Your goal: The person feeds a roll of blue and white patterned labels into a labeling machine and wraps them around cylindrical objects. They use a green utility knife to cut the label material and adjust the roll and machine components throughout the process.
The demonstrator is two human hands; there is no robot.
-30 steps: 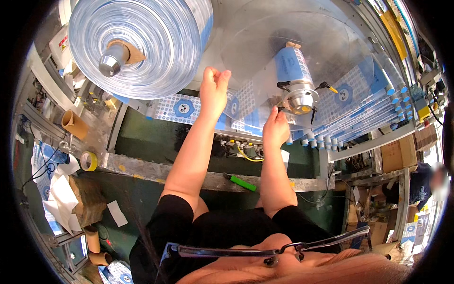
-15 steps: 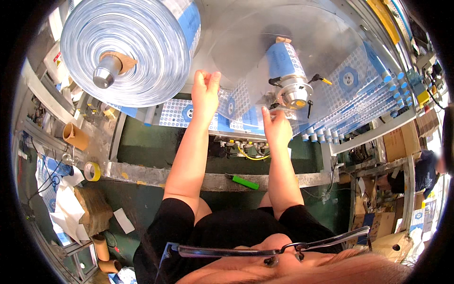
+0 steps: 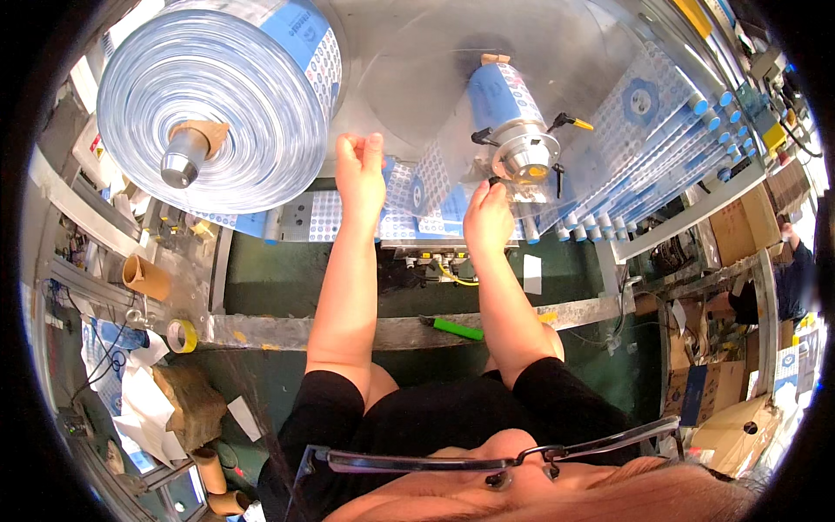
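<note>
Fingers [image 3: 350,150] of the left hand [image 3: 360,186] are curling inward in the head view, thumb standing alongside, well left of the silver hub [image 3: 527,163]; whether they are pinching the edge of the clear disc [image 3: 409,87] cannot be told. The right hand [image 3: 489,224] is reaching up to just below and left of the hub, its fingers bending and its thumb touching a black lever [image 3: 496,181]; how firmly they are gripping is not showing. The hub itself is sitting directly above and to the right of these fingers, and a yellow-tipped lever [image 3: 571,121] is jutting out at its upper right. Behind the hub, a small printed roll [image 3: 504,94] is resting on the same shaft. Far left of the hub, a large film roll [image 3: 261,113] is hanging on a metal spindle [image 3: 182,161]. Below the hub, a green-handled cutter [image 3: 458,329] is lying on a worn beam [image 3: 374,331].
</note>
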